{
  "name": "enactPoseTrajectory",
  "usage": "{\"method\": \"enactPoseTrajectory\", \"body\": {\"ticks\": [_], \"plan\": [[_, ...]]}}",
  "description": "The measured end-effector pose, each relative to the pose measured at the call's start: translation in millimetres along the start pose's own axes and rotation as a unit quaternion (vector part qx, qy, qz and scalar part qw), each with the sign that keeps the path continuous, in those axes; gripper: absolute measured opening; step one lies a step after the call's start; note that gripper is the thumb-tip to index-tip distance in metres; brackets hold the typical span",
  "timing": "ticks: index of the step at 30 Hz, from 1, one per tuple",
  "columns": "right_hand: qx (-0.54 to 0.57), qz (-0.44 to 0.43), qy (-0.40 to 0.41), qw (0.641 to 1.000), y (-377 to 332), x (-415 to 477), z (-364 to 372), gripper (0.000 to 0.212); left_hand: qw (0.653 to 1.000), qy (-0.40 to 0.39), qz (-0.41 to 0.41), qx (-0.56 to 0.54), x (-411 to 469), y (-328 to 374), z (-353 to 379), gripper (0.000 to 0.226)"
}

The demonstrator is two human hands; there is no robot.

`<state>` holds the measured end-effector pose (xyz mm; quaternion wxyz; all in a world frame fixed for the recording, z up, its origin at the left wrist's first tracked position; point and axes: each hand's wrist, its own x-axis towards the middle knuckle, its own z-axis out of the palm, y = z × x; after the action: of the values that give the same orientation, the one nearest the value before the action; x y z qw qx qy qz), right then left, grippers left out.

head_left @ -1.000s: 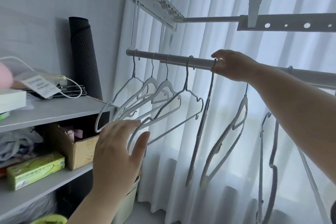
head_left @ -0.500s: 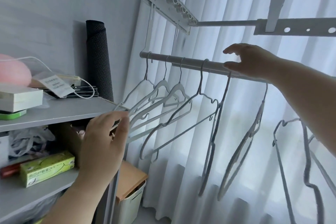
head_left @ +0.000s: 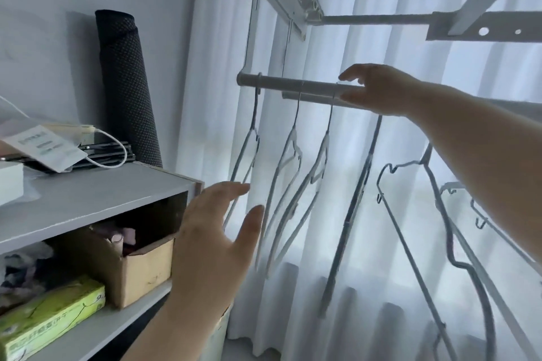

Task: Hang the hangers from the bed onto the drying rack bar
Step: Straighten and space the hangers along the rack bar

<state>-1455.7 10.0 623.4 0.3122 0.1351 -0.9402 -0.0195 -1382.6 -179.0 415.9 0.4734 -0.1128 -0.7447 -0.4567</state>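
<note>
Right hand (head_left: 378, 91) sits at drying rack bar (head_left: 293, 83), fingers straight and apart, gripping nothing; left hand (head_left: 214, 243), fingers spread, empty, hovers beside hung hangers (head_left: 286, 161).

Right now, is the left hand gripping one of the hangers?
No, the left hand is open with straight, spread fingers, while the hangers hang from the bar.

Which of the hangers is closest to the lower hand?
The leftmost hanger, hooked at the free end of the bar; its lower part runs just behind the fingertips of the left hand. The rest hang farther right, toward the right hand.
</note>
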Motion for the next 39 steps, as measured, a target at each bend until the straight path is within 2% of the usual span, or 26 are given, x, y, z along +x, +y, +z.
{"method": "enactPoseTrajectory", "body": {"ticks": [4, 11, 17, 20, 24, 29, 32, 36, 39], "plan": [[-0.008, 0.033, -0.009, 0.999, -3, 7, 7, 0.043, 1.000, -0.005, -0.009, -0.016, 6, -11, 0, 0.046], [-0.012, 0.035, -0.015, 0.999, -10, 12, 3, 0.042, 0.996, -0.048, -0.059, -0.043, 14, -20, -6, 0.052], [-0.006, 0.003, 0.010, 1.000, -39, 24, 2, 0.041, 0.987, -0.144, -0.061, 0.040, 14, -23, -14, 0.043], [-0.006, -0.018, -0.012, 1.000, -63, 40, 13, 0.042, 0.987, -0.133, -0.058, 0.065, 15, -36, -20, 0.036], [-0.011, -0.001, -0.016, 1.000, -91, 63, 30, 0.045, 0.989, -0.122, -0.050, 0.066, 18, -48, -29, 0.033], [0.000, 0.012, -0.027, 1.000, -106, 77, 40, 0.043, 0.994, -0.093, -0.021, 0.044, 22, -63, -32, 0.074], [0.007, 0.014, -0.024, 1.000, -107, 80, 41, 0.039, 0.995, -0.082, -0.017, 0.056, 22, -64, -31, 0.066], [0.012, 0.015, -0.018, 1.000, -106, 81, 43, 0.039, 0.994, -0.093, -0.013, 0.058, 26, -66, -34, 0.068], [0.014, 0.014, -0.017, 1.000, -104, 81, 43, 0.039, 0.993, -0.087, -0.030, 0.068, 30, -66, -37, 0.052]]}}
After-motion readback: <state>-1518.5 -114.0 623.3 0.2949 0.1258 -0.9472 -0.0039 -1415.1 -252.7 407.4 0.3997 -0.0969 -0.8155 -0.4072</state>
